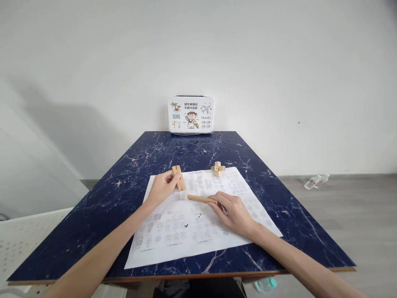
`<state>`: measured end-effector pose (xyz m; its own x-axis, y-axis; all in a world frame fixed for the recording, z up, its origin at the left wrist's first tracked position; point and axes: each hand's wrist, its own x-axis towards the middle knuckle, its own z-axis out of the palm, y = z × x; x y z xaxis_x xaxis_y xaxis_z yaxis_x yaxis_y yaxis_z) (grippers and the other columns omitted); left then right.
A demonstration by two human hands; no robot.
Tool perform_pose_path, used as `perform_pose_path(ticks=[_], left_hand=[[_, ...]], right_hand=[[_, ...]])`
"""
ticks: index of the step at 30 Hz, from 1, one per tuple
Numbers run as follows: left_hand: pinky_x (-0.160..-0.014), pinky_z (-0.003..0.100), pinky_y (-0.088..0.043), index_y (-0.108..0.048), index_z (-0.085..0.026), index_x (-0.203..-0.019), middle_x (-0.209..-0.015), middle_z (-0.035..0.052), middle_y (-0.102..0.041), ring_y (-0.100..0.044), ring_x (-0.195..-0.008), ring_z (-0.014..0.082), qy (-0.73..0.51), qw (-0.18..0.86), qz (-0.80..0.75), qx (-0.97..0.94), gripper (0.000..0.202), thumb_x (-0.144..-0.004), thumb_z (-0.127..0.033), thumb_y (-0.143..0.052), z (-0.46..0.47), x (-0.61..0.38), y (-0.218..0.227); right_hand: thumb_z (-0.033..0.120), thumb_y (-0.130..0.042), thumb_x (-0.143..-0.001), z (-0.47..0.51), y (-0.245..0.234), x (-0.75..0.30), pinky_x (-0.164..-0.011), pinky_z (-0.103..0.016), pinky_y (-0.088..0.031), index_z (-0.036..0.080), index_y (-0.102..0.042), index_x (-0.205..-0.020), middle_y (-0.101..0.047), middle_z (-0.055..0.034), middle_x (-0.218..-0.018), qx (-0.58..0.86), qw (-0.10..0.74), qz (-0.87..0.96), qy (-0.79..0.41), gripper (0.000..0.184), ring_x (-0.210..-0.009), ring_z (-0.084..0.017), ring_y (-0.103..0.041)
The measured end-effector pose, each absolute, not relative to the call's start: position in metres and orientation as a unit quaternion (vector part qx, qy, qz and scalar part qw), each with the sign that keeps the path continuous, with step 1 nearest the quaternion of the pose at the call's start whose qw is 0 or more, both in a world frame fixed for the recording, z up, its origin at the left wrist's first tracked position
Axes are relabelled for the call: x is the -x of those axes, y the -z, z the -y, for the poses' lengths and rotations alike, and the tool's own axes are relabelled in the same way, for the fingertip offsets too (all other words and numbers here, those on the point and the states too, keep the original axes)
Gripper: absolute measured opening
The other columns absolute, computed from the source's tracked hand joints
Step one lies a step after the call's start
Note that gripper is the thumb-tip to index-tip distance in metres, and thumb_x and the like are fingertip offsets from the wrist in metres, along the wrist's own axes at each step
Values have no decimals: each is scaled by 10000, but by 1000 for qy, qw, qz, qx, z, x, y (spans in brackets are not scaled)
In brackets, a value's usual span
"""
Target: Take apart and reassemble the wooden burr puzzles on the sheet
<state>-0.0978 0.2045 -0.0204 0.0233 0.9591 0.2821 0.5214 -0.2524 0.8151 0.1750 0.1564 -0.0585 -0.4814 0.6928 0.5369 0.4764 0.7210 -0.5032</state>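
Note:
My left hand [165, 187] pinches a flat wooden puzzle piece [179, 179], its broad face toward me with small dark marks on it. My right hand [232, 211] holds one end of a slim wooden stick [198, 199], which points left, its tip just below and apart from the left piece. Under both hands lies a large white printed sheet [155, 256] with faint diagrams and lines of small text. Near the sheet's far edge stands a small cross-shaped wooden block puzzle [218, 168], touched by neither hand.
The sheet rests on a dark blue marble-pattern table [118, 165]. At its far edge, by the wall, stands a white case [190, 116] with cartoon prints. A crumpled clear plastic item [316, 181] lies on the floor at right; a bottle with a teal cap [272, 282] shows below the front edge.

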Motion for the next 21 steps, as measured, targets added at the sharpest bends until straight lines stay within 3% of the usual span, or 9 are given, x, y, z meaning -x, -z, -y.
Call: perform_pose_path(ticks=[4,6,10,15,17,21], left_hand=[[-557,267,-341,-510,-191,-576,-584,-5,-555,-495,-561,134,-387,100,-615,-680,475,-927,-504,-575,-223,135,26],[-591,286,-370,-519,-197,-551,-657,12,-602,-526,-603,152,-358,59,-625,-691,445,-901,-464,-589,-232,151,32],[-773,336,-477,-672,-220,-593,-958,57,-723,-648,-849,225,-306,48,-641,-702,361,-860,-457,-616,-245,170,43],[-968,426,-470,-584,-209,-502,-1023,90,-697,-601,-984,284,-279,5,-672,-686,427,-845,-462,-622,-242,171,50],[-990,473,-457,-604,-200,-574,-1067,115,-657,-563,-1034,320,-258,-28,-695,-670,386,-847,-473,-620,-238,168,52],[-998,517,-450,-653,-171,-921,-1126,158,-590,-512,-1119,366,-250,-77,-702,-662,299,-880,-462,-594,-236,163,58]], right_hand=[[341,-435,-1086,-160,64,-175,-609,-302,-430,213,-683,-1089,-702,-45,-836,394,365,833,-132,279,-617,-166,-591],[350,-447,-1078,-166,65,-174,-599,-302,-407,215,-680,-1049,-705,-40,-821,424,354,825,-120,270,-606,-173,-589],[367,-460,-1068,-187,64,-161,-608,-293,-387,222,-659,-1004,-724,-43,-819,471,317,817,-106,255,-664,-209,-642],[307,-449,-1075,-222,55,-125,-619,-282,-393,206,-600,-1147,-763,-77,-928,553,228,790,-131,196,-789,-240,-701],[283,-419,-1090,-233,51,-110,-651,-281,-417,191,-564,-1249,-774,-105,-1004,566,194,790,-138,233,-854,-245,-720],[291,-345,-1112,-248,46,-83,-711,-314,-452,175,-589,-1262,-770,-155,-1084,562,161,800,-136,309,-938,-286,-736]])
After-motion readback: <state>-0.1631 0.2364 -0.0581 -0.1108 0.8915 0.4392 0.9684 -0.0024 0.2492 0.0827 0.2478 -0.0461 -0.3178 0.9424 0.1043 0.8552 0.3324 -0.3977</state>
